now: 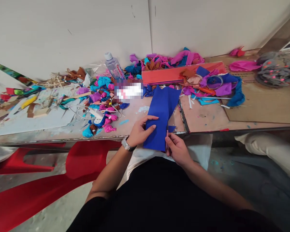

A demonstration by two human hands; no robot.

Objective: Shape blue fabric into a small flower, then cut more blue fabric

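A strip of blue crepe paper [157,109] reaches from the tabletop over its front edge, and its right part splits away at an angle. My left hand [145,130] grips the strip's left side, thumb on top and fingers spread over it. At the right edge my right hand [177,148] is closed round scissors [167,133], whose blades meet the paper along the split. Most of the scissors is hidden by my fingers. A small blue scrap [171,129] lies just beyond my right hand.
Crumpled pink, blue and purple paper bundles [108,124], a power strip [99,119] and a water bottle [114,66] stand left. A red box [183,72], a tape roll [214,82] and more scraps lie behind and right. Red chairs [87,158] are below left; another person's leg [265,151] is right.
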